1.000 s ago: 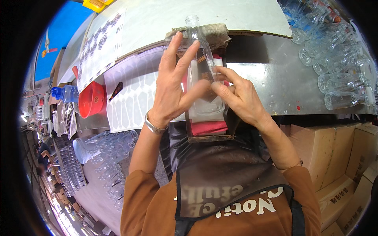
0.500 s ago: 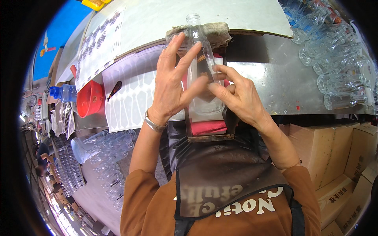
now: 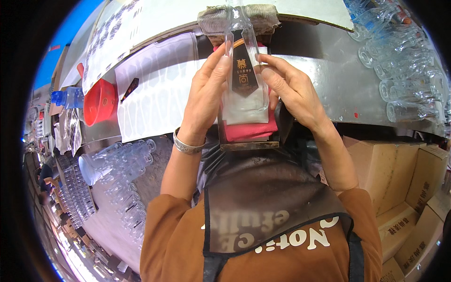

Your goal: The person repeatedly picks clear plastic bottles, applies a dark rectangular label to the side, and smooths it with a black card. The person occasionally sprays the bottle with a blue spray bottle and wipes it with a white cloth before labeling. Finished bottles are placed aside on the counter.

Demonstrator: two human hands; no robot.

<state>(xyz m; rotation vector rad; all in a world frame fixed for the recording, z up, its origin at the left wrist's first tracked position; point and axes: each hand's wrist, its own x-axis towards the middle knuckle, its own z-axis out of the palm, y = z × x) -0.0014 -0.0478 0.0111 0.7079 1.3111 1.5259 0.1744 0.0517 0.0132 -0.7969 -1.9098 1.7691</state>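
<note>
A clear glass bottle [image 3: 261, 104] lies face up in a narrow wooden cradle [image 3: 249, 146], its neck over a worn fabric pad [image 3: 213, 21]. On its front sits a dark, pointed label [image 3: 245, 85] with gold lettering. The fingers of my left hand [image 3: 206, 89] curve against the bottle's left side. My right hand [image 3: 295, 91] bends its fingers and thumb against the opposite side. Between them the bottle is held, with the label showing. Beneath it are white material and a folded red cloth [image 3: 251, 130].
Left of the cradle, a label sheet [image 3: 162, 84] carries one loose dark label [image 3: 130, 89], beside a red container [image 3: 100, 102]. Several clear bottles [image 3: 408, 89] lie at the right; others [image 3: 124, 188] stand lower left. Cardboard boxes [image 3: 390, 174] are below the bench at right.
My hands have drawn apart from over the bottle's front to its two sides, uncovering the dark label. The whole view has shifted slightly, so the bench appears higher.
</note>
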